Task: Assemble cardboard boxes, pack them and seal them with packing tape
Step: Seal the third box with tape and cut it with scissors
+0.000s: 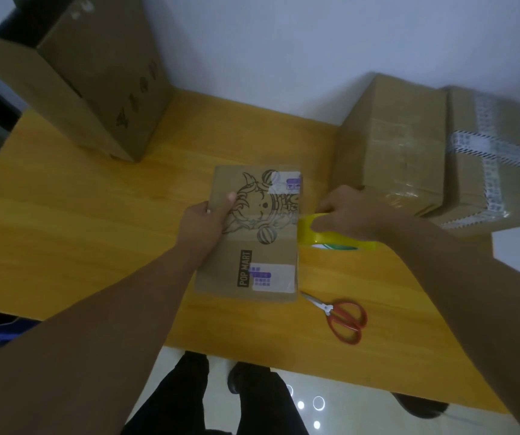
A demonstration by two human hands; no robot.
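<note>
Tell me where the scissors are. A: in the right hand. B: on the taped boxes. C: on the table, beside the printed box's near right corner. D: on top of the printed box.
C: the scissors lie on the table by the near right corner of the box.

Brown POP MART cardboard box [263, 260], closed, lying flat, yellow tape roll [330, 237] touching its right edge

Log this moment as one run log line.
step: taping printed box | left hand: grips box edge | right hand: holds tape roll beside box | scissors: lying on table
</note>
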